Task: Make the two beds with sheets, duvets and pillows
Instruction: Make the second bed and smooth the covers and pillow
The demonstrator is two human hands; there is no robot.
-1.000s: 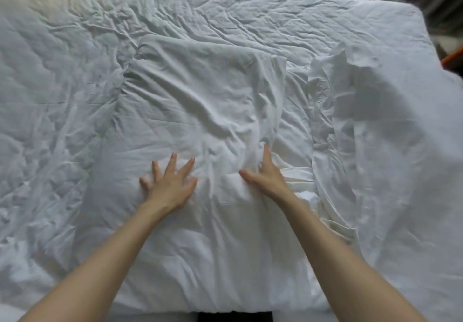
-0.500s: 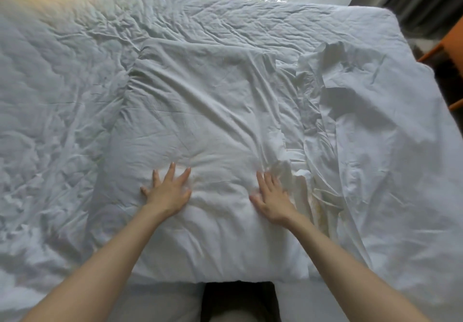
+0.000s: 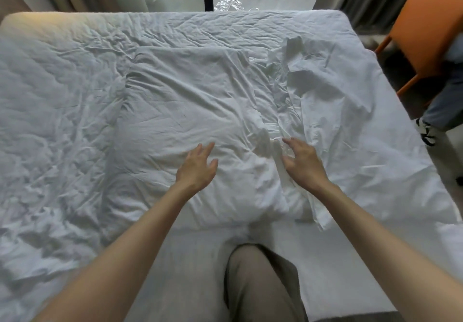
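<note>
Open & empty: L hand [image 3: 198, 165], R hand [image 3: 302, 161] now lifted off pillow [image 3: 188, 101], pressed flat 0.5 s ago; smoothing prob. done.

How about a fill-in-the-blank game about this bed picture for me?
1. The puffy thing under the left hand is a ____.
2. The chair beside the bed is coloured ____.
3. The wrinkly cover on the bed is coloured ____.

Missing words: pillow, orange, white.
</note>
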